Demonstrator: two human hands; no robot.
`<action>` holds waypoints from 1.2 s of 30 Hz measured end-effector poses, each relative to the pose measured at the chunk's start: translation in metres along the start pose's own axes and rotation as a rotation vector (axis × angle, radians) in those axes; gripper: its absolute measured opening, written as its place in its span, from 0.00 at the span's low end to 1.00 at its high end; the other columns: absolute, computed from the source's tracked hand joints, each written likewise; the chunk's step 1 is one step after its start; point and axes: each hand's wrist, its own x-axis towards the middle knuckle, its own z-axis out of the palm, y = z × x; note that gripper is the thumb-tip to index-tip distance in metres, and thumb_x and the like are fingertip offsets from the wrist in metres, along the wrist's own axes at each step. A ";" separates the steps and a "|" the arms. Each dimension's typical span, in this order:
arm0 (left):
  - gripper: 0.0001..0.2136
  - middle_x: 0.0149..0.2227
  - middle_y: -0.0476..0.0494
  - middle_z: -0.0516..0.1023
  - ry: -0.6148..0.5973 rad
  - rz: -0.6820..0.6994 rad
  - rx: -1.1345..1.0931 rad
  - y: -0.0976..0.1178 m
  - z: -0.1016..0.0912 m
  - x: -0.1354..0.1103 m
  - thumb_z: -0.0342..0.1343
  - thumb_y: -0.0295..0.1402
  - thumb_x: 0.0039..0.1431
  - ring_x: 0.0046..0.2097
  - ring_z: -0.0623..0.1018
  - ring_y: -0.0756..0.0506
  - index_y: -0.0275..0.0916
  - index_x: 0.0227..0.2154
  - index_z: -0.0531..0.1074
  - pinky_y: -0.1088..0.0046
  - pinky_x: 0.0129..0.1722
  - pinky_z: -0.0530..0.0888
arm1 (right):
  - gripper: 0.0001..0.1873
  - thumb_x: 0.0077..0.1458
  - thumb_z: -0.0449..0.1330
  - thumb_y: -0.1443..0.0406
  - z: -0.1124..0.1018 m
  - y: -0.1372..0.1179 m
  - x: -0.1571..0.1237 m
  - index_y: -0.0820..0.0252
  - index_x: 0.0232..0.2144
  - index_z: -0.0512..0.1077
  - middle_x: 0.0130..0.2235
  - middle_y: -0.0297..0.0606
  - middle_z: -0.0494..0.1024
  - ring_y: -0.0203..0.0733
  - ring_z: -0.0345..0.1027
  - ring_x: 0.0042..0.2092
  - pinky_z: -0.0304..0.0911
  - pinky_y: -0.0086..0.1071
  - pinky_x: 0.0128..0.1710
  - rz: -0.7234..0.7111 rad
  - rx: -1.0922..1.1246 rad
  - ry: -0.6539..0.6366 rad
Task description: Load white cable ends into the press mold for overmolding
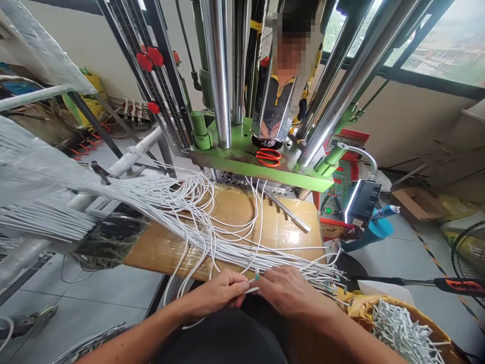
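My left hand (220,293) and my right hand (288,293) meet at the near edge of a cardboard-covered bench (288,232). Both are pinched on the end of one thin white cable (251,289), which spans the small gap between them. A thick bundle of white cables (159,202) fans in from the left across the cardboard, and its ends (326,280) lie just beyond my right hand. What the fingertips grip beyond the cable is too small to make out.
A green press (261,162) with chrome columns stands behind the bench, orange scissors (268,156) on its plate. A person (282,91) stands behind it. A bin of white pieces (401,331) sits at lower right; a control box (341,192) right.
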 end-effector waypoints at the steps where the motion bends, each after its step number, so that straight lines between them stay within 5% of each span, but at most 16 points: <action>1: 0.24 0.20 0.54 0.60 0.021 0.004 0.017 -0.001 -0.004 -0.003 0.46 0.53 0.61 0.23 0.56 0.53 0.34 0.27 0.71 0.75 0.23 0.50 | 0.10 0.64 0.51 0.61 -0.002 0.004 -0.001 0.57 0.35 0.70 0.33 0.35 0.76 0.39 0.68 0.34 0.47 0.33 0.30 0.016 0.023 -0.004; 4: 0.23 0.21 0.54 0.61 0.033 0.004 0.039 -0.004 -0.011 -0.009 0.46 0.52 0.62 0.24 0.56 0.53 0.35 0.34 0.73 0.75 0.23 0.50 | 0.13 0.66 0.48 0.60 -0.009 0.016 -0.007 0.55 0.35 0.70 0.32 0.33 0.76 0.38 0.69 0.35 0.50 0.32 0.32 0.047 0.081 -0.031; 9: 0.22 0.20 0.53 0.61 -0.030 0.018 0.053 0.002 -0.003 -0.002 0.44 0.47 0.63 0.23 0.58 0.52 0.36 0.21 0.65 0.76 0.23 0.54 | 0.05 0.61 0.53 0.67 -0.002 0.000 -0.002 0.57 0.34 0.69 0.32 0.36 0.75 0.41 0.68 0.32 0.48 0.34 0.29 0.040 -0.026 0.004; 13: 0.22 0.21 0.53 0.61 0.027 0.065 0.136 0.007 -0.007 -0.001 0.44 0.46 0.64 0.25 0.60 0.52 0.36 0.20 0.65 0.77 0.25 0.55 | 0.08 0.61 0.54 0.64 -0.010 0.006 -0.006 0.55 0.42 0.70 0.35 0.36 0.76 0.43 0.70 0.37 0.55 0.34 0.35 0.052 0.133 0.015; 19: 0.21 0.17 0.55 0.58 -0.078 -0.024 -0.052 0.010 -0.007 0.003 0.47 0.49 0.62 0.20 0.58 0.53 0.36 0.24 0.69 0.77 0.19 0.53 | 0.11 0.61 0.51 0.69 -0.015 0.015 -0.008 0.59 0.36 0.73 0.32 0.38 0.74 0.41 0.69 0.33 0.59 0.31 0.31 -0.010 0.188 0.048; 22: 0.21 0.18 0.54 0.59 -0.070 0.040 -0.082 0.015 -0.004 0.012 0.49 0.49 0.61 0.21 0.59 0.54 0.35 0.25 0.71 0.77 0.20 0.53 | 0.14 0.62 0.52 0.63 -0.010 0.019 -0.009 0.58 0.48 0.70 0.43 0.43 0.76 0.45 0.70 0.44 0.65 0.35 0.43 0.062 0.421 0.198; 25: 0.21 0.18 0.53 0.61 -0.072 0.047 -0.108 0.022 -0.004 0.022 0.49 0.49 0.61 0.21 0.62 0.53 0.35 0.26 0.72 0.77 0.21 0.56 | 0.27 0.64 0.47 0.56 -0.007 0.022 -0.006 0.54 0.63 0.53 0.62 0.45 0.62 0.46 0.58 0.61 0.56 0.41 0.59 0.267 0.721 0.373; 28: 0.21 0.20 0.53 0.63 -0.052 0.110 -0.195 0.027 -0.004 0.035 0.52 0.50 0.59 0.21 0.62 0.53 0.34 0.29 0.73 0.77 0.22 0.58 | 0.30 0.65 0.45 0.57 -0.002 0.020 0.009 0.51 0.66 0.43 0.67 0.39 0.51 0.43 0.47 0.66 0.49 0.41 0.64 0.152 0.849 0.315; 30: 0.21 0.19 0.53 0.63 -0.004 0.137 -0.263 0.028 -0.003 0.043 0.53 0.50 0.58 0.21 0.61 0.54 0.34 0.30 0.73 0.77 0.22 0.57 | 0.27 0.65 0.45 0.58 0.002 0.028 0.019 0.51 0.65 0.49 0.66 0.38 0.56 0.41 0.49 0.65 0.51 0.38 0.63 0.085 0.842 0.279; 34: 0.16 0.19 0.52 0.66 0.173 0.073 -0.338 0.026 -0.006 0.051 0.59 0.43 0.55 0.20 0.60 0.55 0.32 0.26 0.73 0.78 0.21 0.53 | 0.24 0.63 0.45 0.60 0.017 0.083 0.026 0.62 0.58 0.63 0.55 0.49 0.69 0.52 0.61 0.56 0.58 0.46 0.57 0.501 0.443 0.476; 36: 0.12 0.22 0.49 0.71 0.242 0.055 -0.439 0.024 -0.007 0.053 0.62 0.39 0.52 0.20 0.61 0.56 0.33 0.26 0.71 0.78 0.20 0.52 | 0.25 0.60 0.49 0.63 0.025 0.114 0.024 0.68 0.57 0.64 0.51 0.53 0.70 0.57 0.61 0.52 0.58 0.50 0.54 0.630 0.249 0.451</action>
